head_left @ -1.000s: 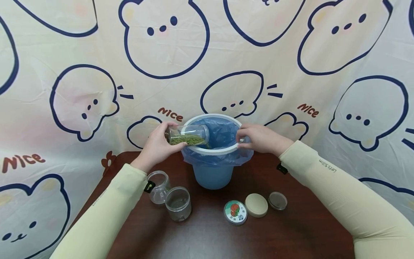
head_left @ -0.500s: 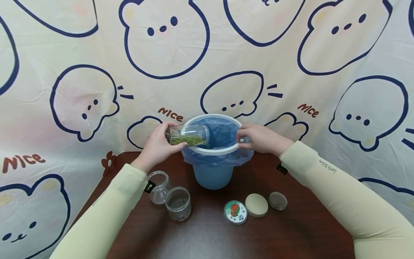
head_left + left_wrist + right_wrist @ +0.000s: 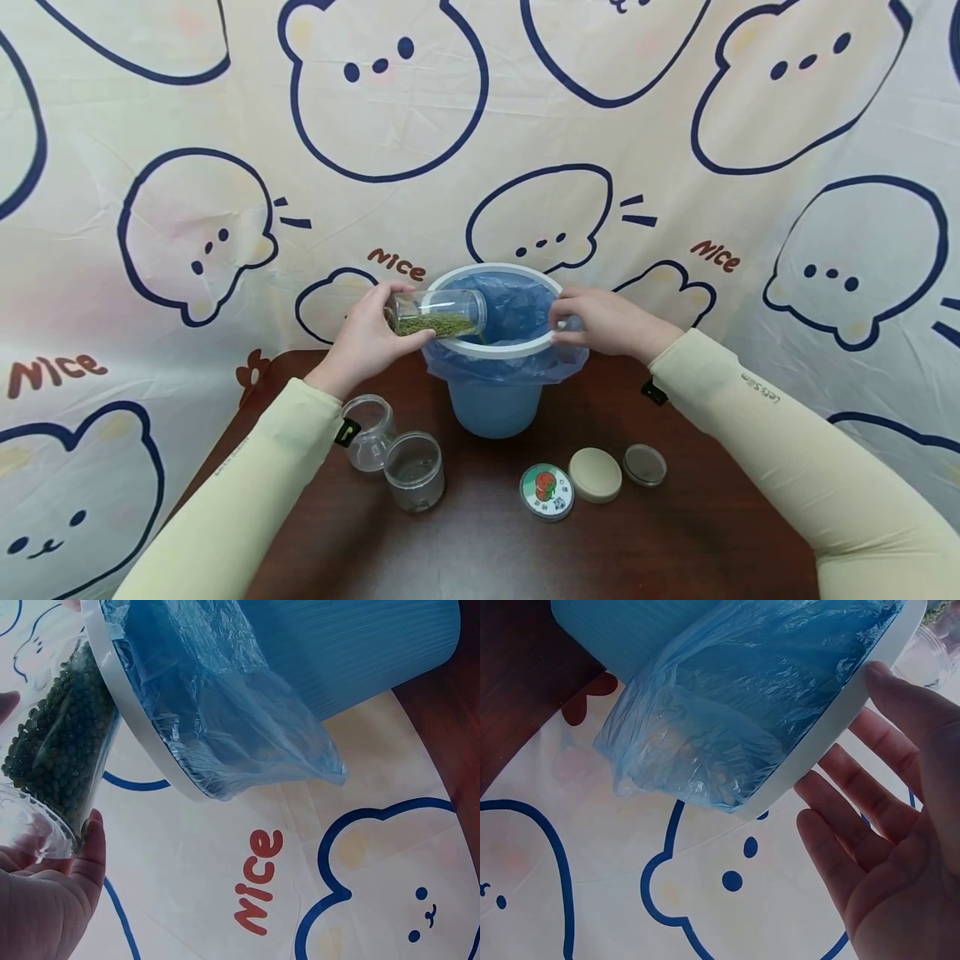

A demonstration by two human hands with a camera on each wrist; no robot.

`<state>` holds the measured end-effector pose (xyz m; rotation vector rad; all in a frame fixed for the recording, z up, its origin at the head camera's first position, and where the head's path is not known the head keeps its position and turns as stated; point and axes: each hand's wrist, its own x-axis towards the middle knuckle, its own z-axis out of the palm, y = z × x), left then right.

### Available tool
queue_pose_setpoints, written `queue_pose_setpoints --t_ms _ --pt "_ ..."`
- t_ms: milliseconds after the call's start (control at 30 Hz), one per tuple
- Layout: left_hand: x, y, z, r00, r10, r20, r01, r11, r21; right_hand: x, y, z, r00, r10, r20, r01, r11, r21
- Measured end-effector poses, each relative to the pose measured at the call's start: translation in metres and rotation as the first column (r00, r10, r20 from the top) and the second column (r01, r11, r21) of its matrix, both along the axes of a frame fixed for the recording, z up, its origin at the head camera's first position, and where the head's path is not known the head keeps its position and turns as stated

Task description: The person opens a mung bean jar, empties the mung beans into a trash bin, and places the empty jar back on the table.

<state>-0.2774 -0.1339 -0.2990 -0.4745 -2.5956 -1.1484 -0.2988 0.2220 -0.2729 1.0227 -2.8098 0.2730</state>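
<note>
My left hand [image 3: 366, 335] grips a clear jar [image 3: 442, 302] lying nearly level, its mouth over the left side of a blue trash bin [image 3: 495, 410]. Small green beans [image 3: 64, 727] lie along the jar's lower wall, with a few right at the mouth. A blue plastic bag [image 3: 517, 304] lines the bin and folds out over its white rim [image 3: 487, 352]. On the opposite side, my right hand [image 3: 609, 321] holds the rim, thumb [image 3: 889, 681] on one face and fingers by the other.
Two lidless clear jars [image 3: 369, 437] [image 3: 415, 477] stand front left of the bin. To its front right lie a lid with a printed picture [image 3: 546, 493], a beige lid [image 3: 595, 476] and a see-through lid [image 3: 644, 466]. A patterned cloth [image 3: 390, 208] hangs behind the table [image 3: 480, 542].
The green beans have shifted slightly inside the jar and at its mouth. Both hands keep their places at the bin.
</note>
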Motion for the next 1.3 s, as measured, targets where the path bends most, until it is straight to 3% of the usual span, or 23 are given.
queue_pose_setpoints --t_ms 800,1300 --pt "0.0040 0.0014 -0.0041 0.999 -0.006 -0.045 0.007 1.000 0.023 0.0017 0.0025 -0.0041 0.999 -0.032 0.018 0.033 0.998 -0.055" --pt "0.0058 0.0033 -0.0066 0.997 0.000 -0.076 0.002 1.000 0.031 0.0021 0.0051 -0.0096 0.999 -0.029 -0.013 0.028 0.998 -0.065"
